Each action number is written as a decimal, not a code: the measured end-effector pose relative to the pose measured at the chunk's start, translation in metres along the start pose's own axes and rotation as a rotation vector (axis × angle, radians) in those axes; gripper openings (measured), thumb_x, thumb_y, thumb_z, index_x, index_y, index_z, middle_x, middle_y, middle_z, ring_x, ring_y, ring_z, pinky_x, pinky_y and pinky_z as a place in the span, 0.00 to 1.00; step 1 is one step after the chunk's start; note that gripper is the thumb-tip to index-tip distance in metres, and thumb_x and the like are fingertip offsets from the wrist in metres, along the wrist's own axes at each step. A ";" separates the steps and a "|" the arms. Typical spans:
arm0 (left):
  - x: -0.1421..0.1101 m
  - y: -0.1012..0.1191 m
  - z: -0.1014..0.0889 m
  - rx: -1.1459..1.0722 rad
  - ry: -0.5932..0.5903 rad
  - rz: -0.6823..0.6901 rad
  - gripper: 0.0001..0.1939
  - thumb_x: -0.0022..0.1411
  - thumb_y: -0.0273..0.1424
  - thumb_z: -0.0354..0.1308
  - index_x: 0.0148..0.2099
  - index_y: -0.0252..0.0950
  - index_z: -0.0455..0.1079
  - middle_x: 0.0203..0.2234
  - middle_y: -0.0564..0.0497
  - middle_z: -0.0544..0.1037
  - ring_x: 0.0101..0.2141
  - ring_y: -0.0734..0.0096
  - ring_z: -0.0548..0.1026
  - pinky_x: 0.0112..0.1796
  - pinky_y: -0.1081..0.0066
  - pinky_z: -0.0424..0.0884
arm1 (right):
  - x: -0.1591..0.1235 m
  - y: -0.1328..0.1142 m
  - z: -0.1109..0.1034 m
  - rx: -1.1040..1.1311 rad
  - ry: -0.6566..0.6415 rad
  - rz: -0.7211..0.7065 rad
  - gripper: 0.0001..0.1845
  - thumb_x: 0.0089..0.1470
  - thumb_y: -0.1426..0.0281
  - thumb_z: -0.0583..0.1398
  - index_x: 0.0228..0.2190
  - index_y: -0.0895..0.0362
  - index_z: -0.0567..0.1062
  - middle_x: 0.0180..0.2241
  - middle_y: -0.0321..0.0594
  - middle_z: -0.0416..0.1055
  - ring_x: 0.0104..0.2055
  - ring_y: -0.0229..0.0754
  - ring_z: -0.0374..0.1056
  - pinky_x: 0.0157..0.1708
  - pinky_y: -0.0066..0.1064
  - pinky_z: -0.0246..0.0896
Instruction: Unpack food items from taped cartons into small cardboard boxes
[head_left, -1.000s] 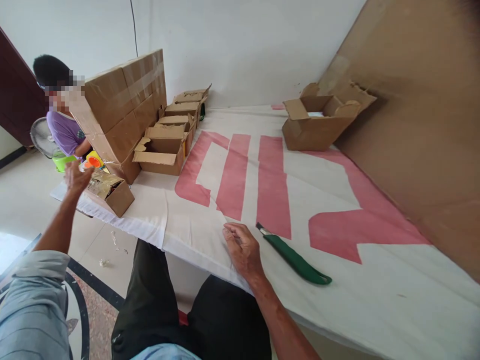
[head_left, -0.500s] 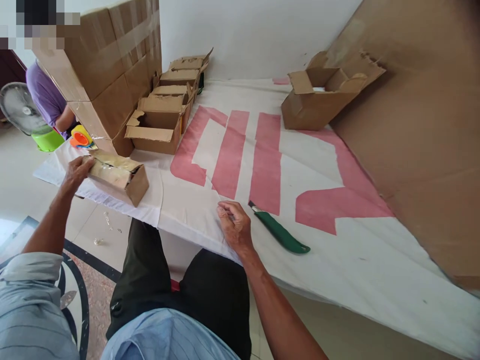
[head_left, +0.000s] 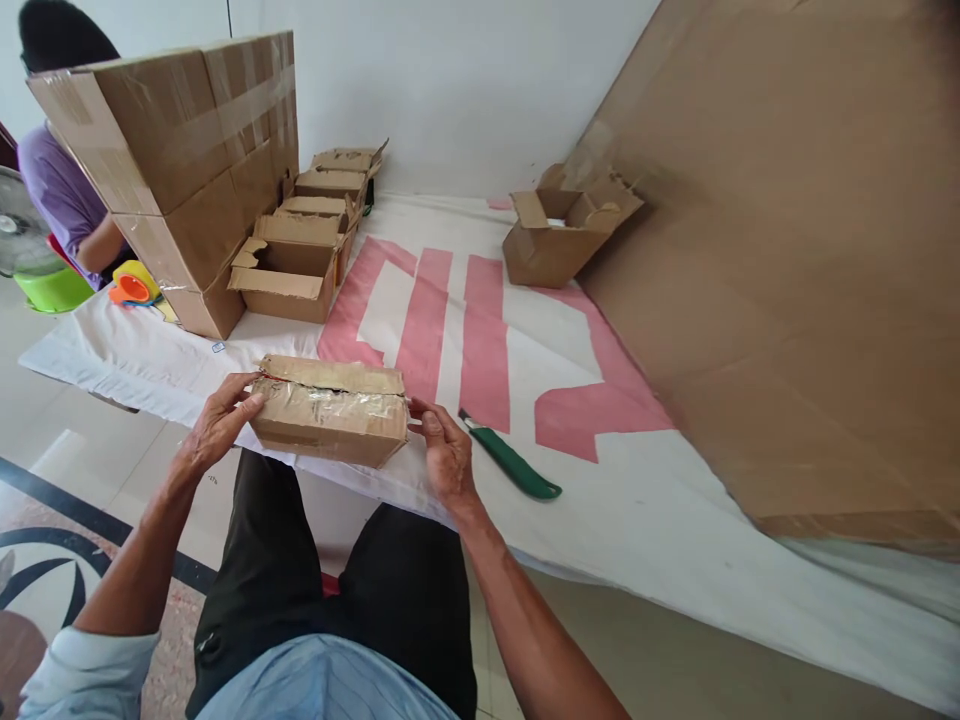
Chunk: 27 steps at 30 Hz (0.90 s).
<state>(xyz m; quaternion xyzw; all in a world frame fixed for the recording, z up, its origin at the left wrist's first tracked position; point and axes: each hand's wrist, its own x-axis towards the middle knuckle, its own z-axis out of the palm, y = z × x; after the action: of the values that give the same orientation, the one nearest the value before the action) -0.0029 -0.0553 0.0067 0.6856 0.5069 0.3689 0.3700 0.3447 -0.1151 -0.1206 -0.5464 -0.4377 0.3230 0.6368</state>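
Note:
A small cardboard box [head_left: 330, 415] with torn, taped top flaps lies lengthwise at the table's front edge, its top seam slightly parted. My left hand [head_left: 223, 415] grips its left end, thumb on the near side and fingers behind. At the right end, my right hand [head_left: 448, 450] has its curled fingers against the box's corner, the thumb bent close by. Just right of that hand, a knife with a green handle [head_left: 517, 465] rests on the cloth, its short blade pointing toward the far left.
Stacked taped cartons [head_left: 195, 170] stand at the left, with a row of opened boxes [head_left: 281, 285] beside them. A tape dispenser [head_left: 135, 285] sits near the left edge. Another open box [head_left: 551, 250] leans by a large cardboard sheet [head_left: 795, 300]. A person in purple [head_left: 64, 190] sits beyond.
My left hand has brought the small box rightward along the table edge, in front of me. My right hand now meets its right end. The view has shifted right.

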 end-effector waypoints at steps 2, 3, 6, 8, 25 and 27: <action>0.004 0.000 -0.001 -0.096 -0.022 -0.060 0.29 0.67 0.55 0.64 0.55 0.38 0.85 0.59 0.41 0.83 0.53 0.50 0.80 0.47 0.60 0.81 | -0.002 -0.008 0.004 0.039 -0.017 0.012 0.33 0.69 0.38 0.63 0.52 0.52 0.88 0.53 0.49 0.87 0.57 0.59 0.82 0.55 0.51 0.80; 0.006 0.000 -0.001 -0.135 -0.036 -0.088 0.27 0.66 0.54 0.64 0.53 0.38 0.85 0.58 0.41 0.83 0.51 0.51 0.81 0.46 0.60 0.81 | -0.002 -0.012 0.005 0.039 -0.019 0.005 0.32 0.69 0.39 0.64 0.52 0.52 0.88 0.54 0.49 0.88 0.58 0.60 0.82 0.57 0.51 0.79; 0.010 0.001 0.001 -0.154 -0.078 -0.099 0.23 0.62 0.48 0.69 0.51 0.38 0.84 0.46 0.46 0.84 0.42 0.58 0.80 0.44 0.62 0.79 | 0.000 -0.018 0.009 0.020 -0.008 -0.014 0.33 0.68 0.38 0.63 0.51 0.52 0.89 0.54 0.48 0.88 0.59 0.60 0.81 0.60 0.52 0.77; 0.012 0.000 0.004 -0.132 -0.105 -0.070 0.20 0.63 0.45 0.70 0.51 0.39 0.83 0.37 0.49 0.83 0.38 0.61 0.78 0.44 0.63 0.77 | 0.003 -0.017 0.010 0.029 -0.006 -0.003 0.34 0.68 0.38 0.63 0.51 0.52 0.89 0.55 0.49 0.88 0.60 0.61 0.81 0.62 0.52 0.76; -0.001 0.011 0.023 0.084 -0.142 0.110 0.25 0.59 0.36 0.71 0.59 0.46 0.83 0.62 0.44 0.74 0.59 0.52 0.79 0.49 0.59 0.83 | 0.016 -0.007 -0.008 0.083 -0.062 0.035 0.43 0.69 0.32 0.57 0.58 0.53 0.85 0.55 0.49 0.87 0.63 0.61 0.81 0.63 0.56 0.77; -0.005 0.015 0.026 0.105 -0.167 0.117 0.26 0.59 0.35 0.70 0.61 0.47 0.82 0.67 0.43 0.73 0.64 0.48 0.77 0.52 0.57 0.83 | 0.018 -0.009 -0.015 0.057 -0.074 0.022 0.43 0.69 0.32 0.57 0.61 0.53 0.84 0.58 0.51 0.86 0.65 0.62 0.79 0.64 0.57 0.76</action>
<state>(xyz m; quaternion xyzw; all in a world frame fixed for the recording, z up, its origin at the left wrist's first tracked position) 0.0253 -0.0667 0.0071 0.7607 0.4520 0.3046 0.3524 0.3651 -0.1076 -0.1083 -0.5204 -0.4456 0.3622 0.6321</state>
